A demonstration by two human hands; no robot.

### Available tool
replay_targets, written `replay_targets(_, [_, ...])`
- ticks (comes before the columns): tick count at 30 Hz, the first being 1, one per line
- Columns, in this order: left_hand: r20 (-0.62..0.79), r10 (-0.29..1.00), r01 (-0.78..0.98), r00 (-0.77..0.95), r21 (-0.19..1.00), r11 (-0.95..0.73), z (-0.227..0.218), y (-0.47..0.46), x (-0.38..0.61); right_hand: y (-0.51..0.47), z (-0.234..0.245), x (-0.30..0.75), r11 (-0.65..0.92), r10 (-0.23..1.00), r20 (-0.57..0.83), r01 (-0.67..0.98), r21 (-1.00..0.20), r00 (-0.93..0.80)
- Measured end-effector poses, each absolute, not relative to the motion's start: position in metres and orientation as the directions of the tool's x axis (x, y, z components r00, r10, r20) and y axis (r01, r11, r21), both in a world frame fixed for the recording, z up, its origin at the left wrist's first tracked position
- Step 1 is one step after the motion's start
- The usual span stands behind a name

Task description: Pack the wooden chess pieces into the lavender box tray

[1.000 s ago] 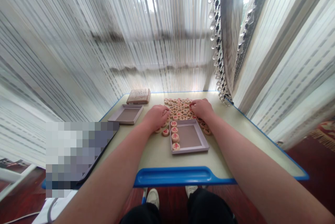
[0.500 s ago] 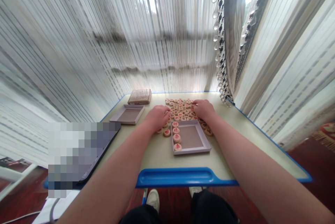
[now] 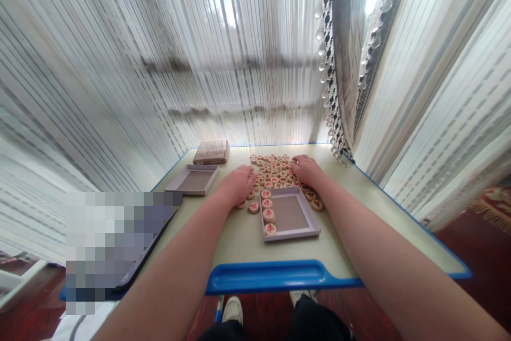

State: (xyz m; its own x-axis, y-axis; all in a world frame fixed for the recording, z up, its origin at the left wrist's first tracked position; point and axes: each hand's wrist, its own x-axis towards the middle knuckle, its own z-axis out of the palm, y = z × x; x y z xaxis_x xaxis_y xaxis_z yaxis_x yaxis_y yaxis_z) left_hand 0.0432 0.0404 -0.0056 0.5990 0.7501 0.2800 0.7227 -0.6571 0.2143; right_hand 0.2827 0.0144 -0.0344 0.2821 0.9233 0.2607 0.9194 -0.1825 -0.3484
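Note:
Round wooden Chinese chess pieces point(image 3: 274, 180), marked in red or dark characters, lie spread in a flat cluster at the middle of the table. My left hand point(image 3: 238, 184) rests at the cluster's left edge, fingers apart and touching or very near the outer pieces. At the right edge is my right hand point(image 3: 307, 169), its fingers loosely spread beside the pieces. Neither hand appears to grip a piece, though some fingertips are hard to make out. In front of the cluster sits a shallow cardboard box tray point(image 3: 295, 235), with red-marked pieces point(image 3: 269, 215) in a column along its left wall.
A second shallow box tray point(image 3: 191, 192) lies at the left, with a closed flat box point(image 3: 211, 152) behind it. Nearer on the left is a blurred-out device point(image 3: 123, 245). The pale table point(image 3: 239, 245) has a blue edge, and string curtains hang behind it.
Both hands stay at the sides of the cluster; their fingers look slightly more extended. The camera view has shifted slightly. The pieces in the tray look the same.

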Motion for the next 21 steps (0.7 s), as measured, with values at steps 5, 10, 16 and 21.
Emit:
replay_targets(5, [0.276,0.771,0.743,0.574,0.220,-0.632,-0.004,0.039,0.043,0.016,-0.035,0.284,-0.171,0.938,0.246,0.944,-0.284,0.244])
replay_targets(10, [0.286,0.760,0.741,0.583,0.196,-0.642,-0.003,0.038,0.043,0.010,-0.028,0.280,-0.234,0.921,0.242,0.931,-0.281,0.305])
replay_targets(16, [0.351,0.714,0.700,0.606,0.190,-0.688,0.000,0.038,0.045,0.002,-0.021,0.281,-0.393,0.836,0.240,0.843,-0.368,0.494])
replay_targets(21, [0.335,0.781,0.756,0.526,0.236,-0.610,0.001,0.039,0.043,0.001,-0.022,0.285,-0.389,0.801,0.235,0.777,-0.494,0.551])
